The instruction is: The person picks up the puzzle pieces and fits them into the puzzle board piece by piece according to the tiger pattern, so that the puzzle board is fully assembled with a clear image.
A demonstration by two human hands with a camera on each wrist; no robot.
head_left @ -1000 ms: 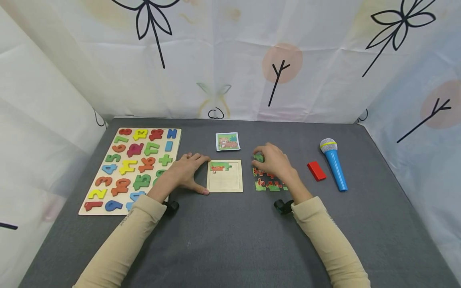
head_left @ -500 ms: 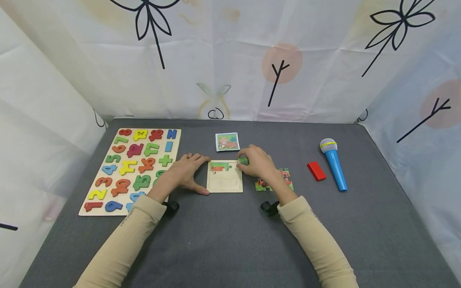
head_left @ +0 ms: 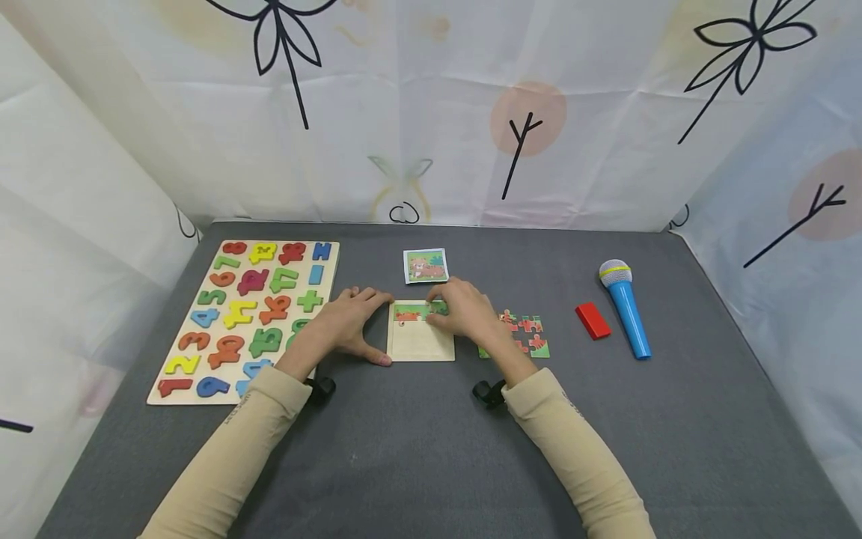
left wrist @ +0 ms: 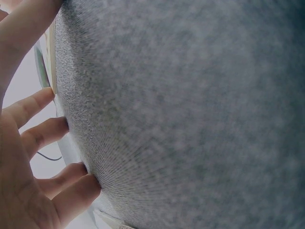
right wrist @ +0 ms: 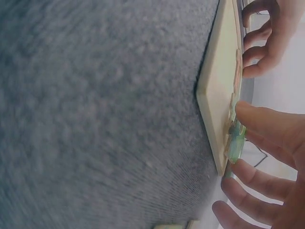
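Observation:
A square wooden puzzle tray (head_left: 420,344) lies in the middle of the table, with joined green and red jigsaw pieces (head_left: 407,313) along its far left part. My right hand (head_left: 465,311) is over the tray's far right corner and pinches a green jigsaw piece (right wrist: 237,143) between thumb and fingers. The left hand (head_left: 350,322) rests with spread fingers at the tray's left side, thumb and index finger touching its edge. In the left wrist view the fingertips (left wrist: 78,193) stand on the grey cloth. Loose jigsaw pieces (head_left: 536,344) lie right of the tray, partly hidden by my right arm.
A board of coloured numbers (head_left: 222,307) lies at the left, partly under the left forearm. Behind the tray is a small picture card (head_left: 426,266). At the right lie a red block (head_left: 592,320) and a blue toy microphone (head_left: 628,307). A printed cloth hangs behind the table.
My right hand has carried the green jigsaw piece left from the loose pieces to the tray's far right corner. The left hand has stayed in place.

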